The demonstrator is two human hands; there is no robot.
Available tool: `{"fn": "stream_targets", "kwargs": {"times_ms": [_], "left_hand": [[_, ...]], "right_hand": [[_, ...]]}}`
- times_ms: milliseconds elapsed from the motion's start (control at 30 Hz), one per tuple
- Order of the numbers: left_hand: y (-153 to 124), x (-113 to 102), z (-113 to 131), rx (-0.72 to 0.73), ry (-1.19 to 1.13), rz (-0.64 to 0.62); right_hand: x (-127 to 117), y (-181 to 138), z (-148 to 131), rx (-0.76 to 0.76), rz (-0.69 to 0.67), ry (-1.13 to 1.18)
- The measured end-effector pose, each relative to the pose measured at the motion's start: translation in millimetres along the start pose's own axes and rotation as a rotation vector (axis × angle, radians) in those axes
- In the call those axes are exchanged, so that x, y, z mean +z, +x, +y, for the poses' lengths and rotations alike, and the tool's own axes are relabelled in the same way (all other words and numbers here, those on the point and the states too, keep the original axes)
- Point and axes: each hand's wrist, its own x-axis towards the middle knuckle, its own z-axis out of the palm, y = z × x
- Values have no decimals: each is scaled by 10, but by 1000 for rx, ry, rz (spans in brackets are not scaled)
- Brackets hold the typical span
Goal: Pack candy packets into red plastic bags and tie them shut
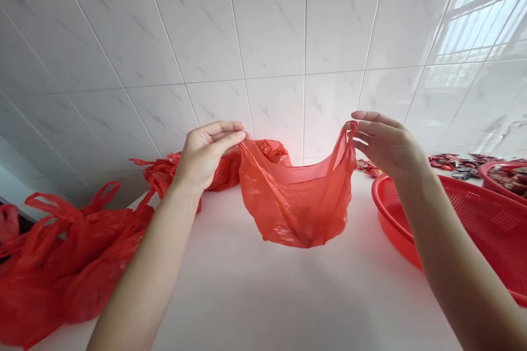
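Holds a thin red plastic bag [296, 208] in mid-air above the white tabletop [304, 301], mouth upward, sagging between two raised corners. Pinches one upper corner between thumb and fingers of the left grip [209, 153]; pinches the opposite, gathered corner in the right grip [389, 145], likewise closed on the plastic. Behind: rear red bags [225, 173]. To the left: clustered red bags [94, 241] with looped handles. To the right: a perforated red basket [393, 225]; beyond, small packets [444, 161]. At the back: a tiled wall [272, 22].
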Motion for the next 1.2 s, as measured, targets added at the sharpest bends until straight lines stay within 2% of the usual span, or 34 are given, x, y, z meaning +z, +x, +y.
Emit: {"fn": "stream_targets", "kwargs": {"times_ms": [167,267,367,467,567,767,900,1033,1200], "left_hand": [[-94,151,120,11,-51,-89],[-134,348,137,4,-27,-167],[-158,574,112,52,62,-237],[-160,758,71,125,202,-237],[-141,871,28,122,249,-208],[-135,952,-83,150,209,-221],[-149,922,-190,182,144,-186],[-154,884,-336,125,93,-203],[-188,895,-455,37,152,-195]], "right_hand": [[180,-66,-32,-9,-152,-50],[337,-132,-35,-12,-234,-60],[487,-170,-10,-75,-299,-109],[578,-183,44,-157,-323,-172],[593,-186,108,-224,-308,-225],[504,-184,243,-292,-286,-315],[411,-154,389,-190,-271,-239],[311,-121,551,-97,-313,-128],[228,-92,648,-117,-167,-97]]}}
